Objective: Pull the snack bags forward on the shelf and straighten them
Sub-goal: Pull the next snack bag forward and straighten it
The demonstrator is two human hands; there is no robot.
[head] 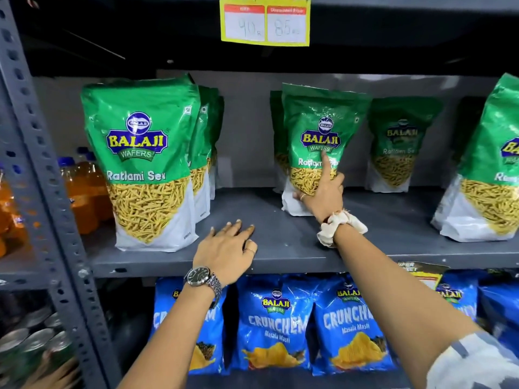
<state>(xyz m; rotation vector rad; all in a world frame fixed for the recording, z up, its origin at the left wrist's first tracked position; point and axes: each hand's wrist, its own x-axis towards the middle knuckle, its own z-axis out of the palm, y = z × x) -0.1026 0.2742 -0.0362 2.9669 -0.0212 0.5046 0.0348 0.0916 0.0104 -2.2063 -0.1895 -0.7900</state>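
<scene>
green bags [146,164] beside held bag [317,130]

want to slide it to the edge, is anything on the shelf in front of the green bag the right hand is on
Nothing visible blocks it. The right hand is already on the middle green bag, and the grey shelf ahead of it is bare to the front edge. The left hand rests flat on the shelf, off to the left of that path.

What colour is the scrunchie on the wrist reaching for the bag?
Cream-white scrunchie, on the right wrist; seen in the head view.
</scene>
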